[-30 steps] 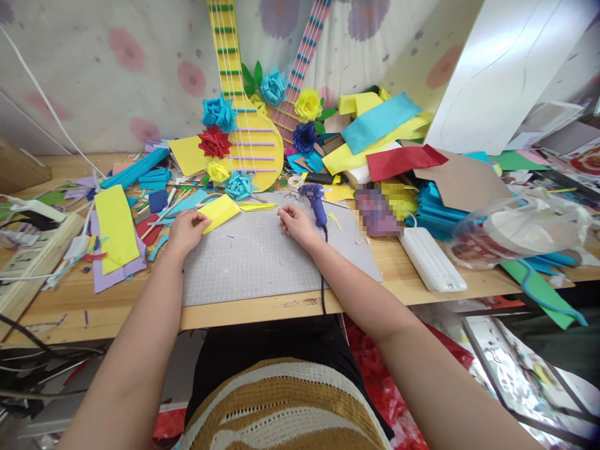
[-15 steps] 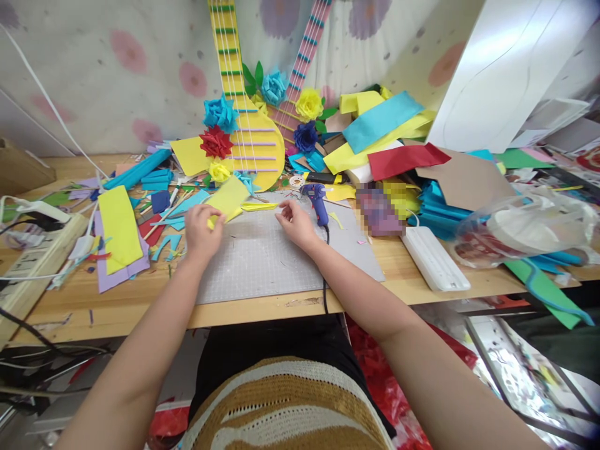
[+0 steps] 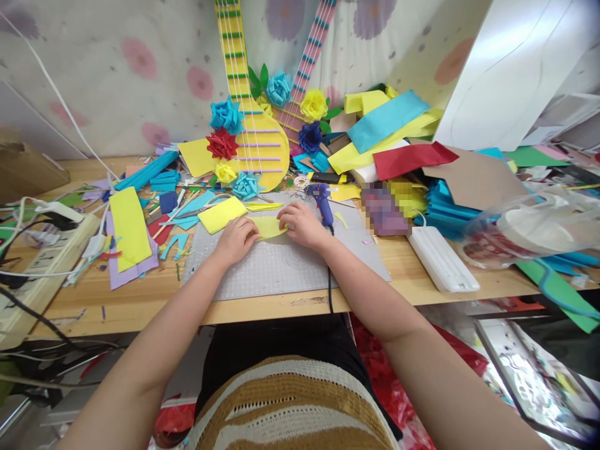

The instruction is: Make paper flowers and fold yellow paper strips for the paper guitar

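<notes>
Head view shows me the counter (image 3: 140,300) and its grey mat (image 3: 281,269), open room lying toward the near edge. Left hand (image 3: 237,240) and right hand (image 3: 304,225) each have a narrow grip on a yellow strip (image 3: 269,227) over the mat: spreading it, I judge, which calls next for even tension.

The view came from the person's head, facing forward and down over the bench (image 3: 140,306). It sat near: the striped top (image 3: 290,412) (the wearer's own) filled six o'clock, and the arms (image 3: 370,297) ran in from about seven and five. The left hand (image 3: 237,239) and right hand (image 3: 305,225) lay close to the dial's centre, while the patterned backdrop (image 3: 169,44) spanned ten to one o'clock, farther off.
</notes>
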`<state>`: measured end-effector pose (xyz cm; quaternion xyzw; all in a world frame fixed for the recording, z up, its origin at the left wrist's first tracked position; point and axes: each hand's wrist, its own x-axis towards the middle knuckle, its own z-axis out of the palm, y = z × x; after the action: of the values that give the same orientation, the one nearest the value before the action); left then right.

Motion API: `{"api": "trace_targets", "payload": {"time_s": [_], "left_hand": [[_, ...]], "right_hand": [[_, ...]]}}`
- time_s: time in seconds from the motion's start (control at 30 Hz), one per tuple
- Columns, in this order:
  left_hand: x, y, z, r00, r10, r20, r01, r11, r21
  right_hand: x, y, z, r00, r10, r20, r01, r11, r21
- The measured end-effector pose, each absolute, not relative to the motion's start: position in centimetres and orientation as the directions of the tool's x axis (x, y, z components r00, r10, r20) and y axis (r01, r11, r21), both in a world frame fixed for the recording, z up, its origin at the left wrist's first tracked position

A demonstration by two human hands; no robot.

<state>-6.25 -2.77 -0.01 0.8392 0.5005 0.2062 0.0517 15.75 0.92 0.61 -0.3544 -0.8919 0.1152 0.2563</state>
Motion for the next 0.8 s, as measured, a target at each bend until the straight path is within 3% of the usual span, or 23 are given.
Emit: {"api": "trace_targets", "payload": {"time_s": [0.3, 0.57, 0.8], "left_hand": [[-6.4, -2.9, -0.1, 0.393, 0.869, 0.299, 0.807, -0.482, 0.340], [-6.5, -3.3, 0.2, 0.296, 0.925, 0.238, 0.826, -0.373, 0.422], [-5.7, -3.1, 0.5, 0.082, 0.990, 0.118, 0.881, -0.127, 0.456]], "right_hand": [[16.1, 2.0, -0.8, -0.501, 0.849, 0.170, 0.574, 0.473, -0.669], [15.9, 0.8, 0.4, -0.565, 0.798, 0.211, 0.601, 0.573, -0.557], [15.5, 0.8, 0.5, -0.333, 0.940, 0.072, 0.736, 0.307, -0.603]]}}
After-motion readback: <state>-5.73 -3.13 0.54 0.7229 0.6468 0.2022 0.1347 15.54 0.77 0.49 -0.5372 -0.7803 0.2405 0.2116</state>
